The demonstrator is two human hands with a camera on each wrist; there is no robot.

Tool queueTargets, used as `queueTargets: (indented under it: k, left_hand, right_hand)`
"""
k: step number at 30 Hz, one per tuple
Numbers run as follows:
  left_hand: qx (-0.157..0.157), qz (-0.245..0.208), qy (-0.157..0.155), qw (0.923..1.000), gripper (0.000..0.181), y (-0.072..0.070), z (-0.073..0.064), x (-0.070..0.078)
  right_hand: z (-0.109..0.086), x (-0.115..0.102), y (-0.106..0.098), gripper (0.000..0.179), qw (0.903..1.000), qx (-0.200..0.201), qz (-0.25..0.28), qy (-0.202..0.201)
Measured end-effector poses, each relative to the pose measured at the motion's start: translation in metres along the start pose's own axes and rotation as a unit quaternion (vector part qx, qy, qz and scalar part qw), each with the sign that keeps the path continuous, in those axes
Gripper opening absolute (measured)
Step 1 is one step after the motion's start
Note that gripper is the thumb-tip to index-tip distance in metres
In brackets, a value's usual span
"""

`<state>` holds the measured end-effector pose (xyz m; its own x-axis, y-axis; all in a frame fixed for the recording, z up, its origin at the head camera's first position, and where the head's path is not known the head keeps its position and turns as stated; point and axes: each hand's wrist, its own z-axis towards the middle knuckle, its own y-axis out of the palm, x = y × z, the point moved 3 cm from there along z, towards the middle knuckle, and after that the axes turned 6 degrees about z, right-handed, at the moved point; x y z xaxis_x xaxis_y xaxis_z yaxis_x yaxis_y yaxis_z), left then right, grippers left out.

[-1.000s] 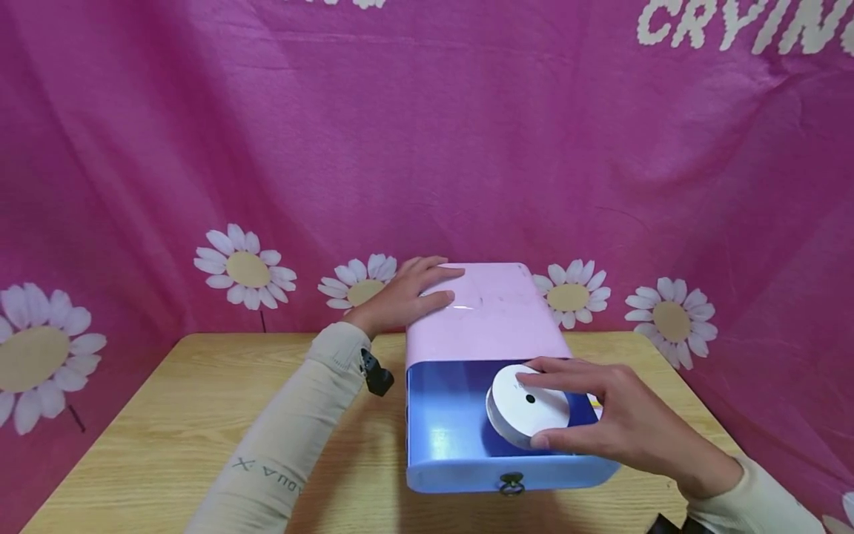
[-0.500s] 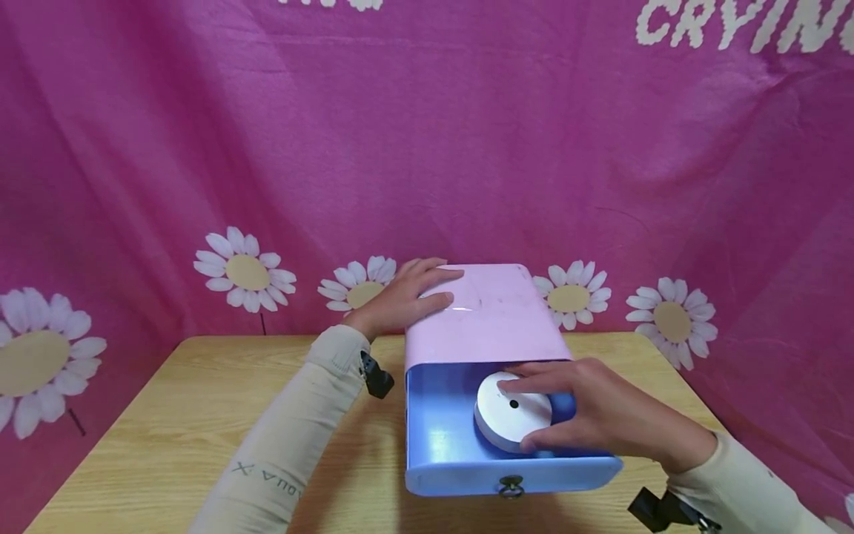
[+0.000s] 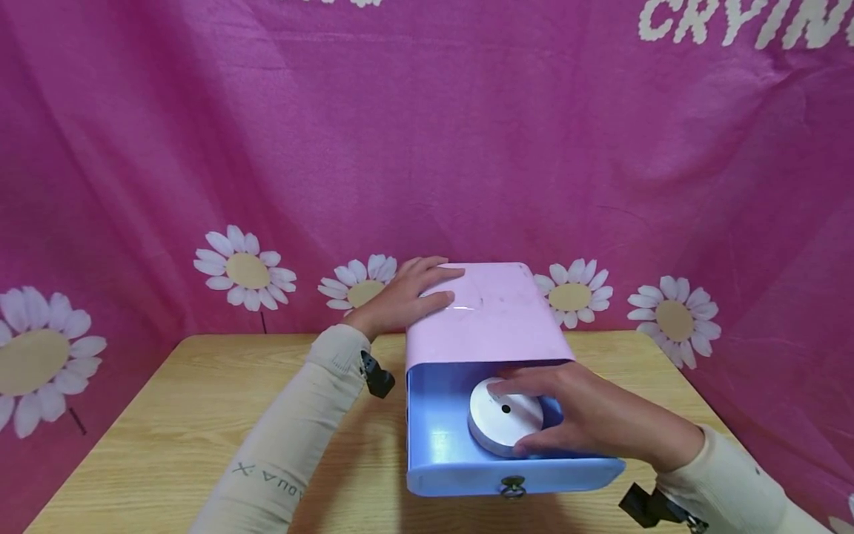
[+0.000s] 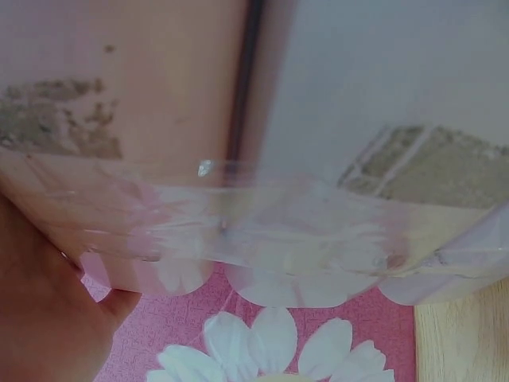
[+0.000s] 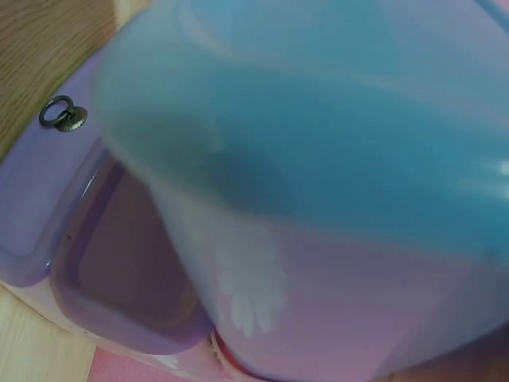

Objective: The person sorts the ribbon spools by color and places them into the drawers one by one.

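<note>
A white spool (image 3: 497, 426) with a small dark centre hole lies flat, low inside the blue drawer (image 3: 437, 426). My right hand (image 3: 580, 415) reaches in from the right and holds it, thumb at the near edge and fingers over the top and far side. The drawer is pulled out of a pink cabinet (image 3: 494, 326) and has a ring pull (image 3: 512, 486) on its front. My left hand (image 3: 403, 297) rests on the cabinet's far left top edge, fingers spread. In the left wrist view, clear tape (image 4: 302, 231) runs across the cabinet.
In the right wrist view, a purple drawer (image 5: 40, 191) with its own ring pull (image 5: 60, 114) juts out beneath the blue one. All stands on a wooden table (image 3: 200, 415), with a pink daisy-print cloth (image 3: 434, 148) hanging behind.
My right hand has moved left and down with the spool, which now sits deeper and flatter in the blue drawer. The left hand has stayed on the cabinet.
</note>
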<state>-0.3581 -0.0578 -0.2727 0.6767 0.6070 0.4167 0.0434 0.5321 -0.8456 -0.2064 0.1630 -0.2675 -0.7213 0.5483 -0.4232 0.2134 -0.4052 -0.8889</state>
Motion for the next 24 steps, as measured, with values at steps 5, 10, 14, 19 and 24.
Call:
queueTargets:
  k: [5,10,14,19,24]
  left_hand:
    - [0.003,0.004,-0.001,1.0000,0.049,0.0002,0.0001,0.0010]
    - [0.007,0.010,0.005,0.9999,0.048,-0.0001,0.0000,0.0024]
    - [0.009,0.010,0.008,0.9999,0.048,-0.0007,-0.0006,0.0029]
    - [0.011,0.008,0.009,0.9999,0.048,-0.0012,-0.0011,0.0037]
    - [0.014,0.013,0.016,0.9997,0.048,-0.0003,-0.0004,0.0034]
  right_hand:
    - [-0.0001,-0.0006,0.0006,0.060,0.9997,-0.011,0.006,0.021]
    - [-0.0008,-0.0009,0.0003,0.060,0.9997,-0.010,0.005,0.021]
    - [-0.0013,-0.0019,-0.0001,0.059,1.0000,-0.002,-0.006,-0.002]
    - [-0.0020,-0.0038,-0.0020,0.057,0.9992,0.020,-0.019,-0.028]
    - [-0.0062,-0.0066,-0.0068,0.053,0.9987,0.043,-0.015,-0.022]
